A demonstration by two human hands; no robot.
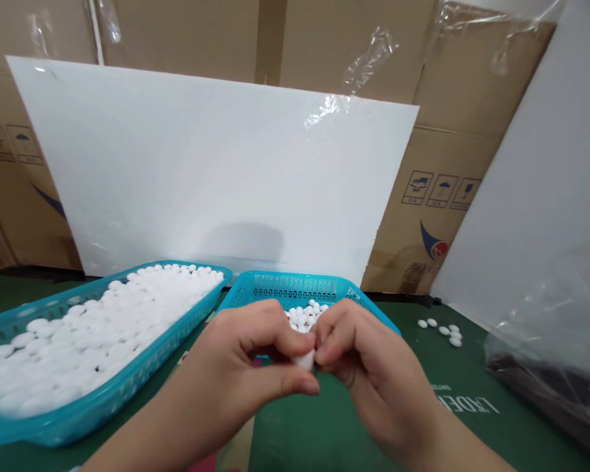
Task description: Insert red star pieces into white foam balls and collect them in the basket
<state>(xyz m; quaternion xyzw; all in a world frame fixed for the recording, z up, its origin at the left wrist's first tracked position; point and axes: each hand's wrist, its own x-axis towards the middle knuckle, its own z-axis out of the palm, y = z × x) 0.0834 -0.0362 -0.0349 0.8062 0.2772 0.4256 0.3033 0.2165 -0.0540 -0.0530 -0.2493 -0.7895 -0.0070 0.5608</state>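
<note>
My left hand (248,357) and my right hand (358,357) meet in front of me, and their fingertips pinch one small white oval piece (305,360) between them. Right behind the hands stands a small teal basket (295,287) with some white pieces (307,314) in it. To the left lies a long teal basket (78,410) heaped with many of the same white pieces (103,328).
Several loose white pieces (442,330) lie on the green table mat (423,406) at the right. A clear plastic bag (550,341) with dark contents sits at the far right. White foam boards (216,177) lean on cardboard boxes (452,170) behind.
</note>
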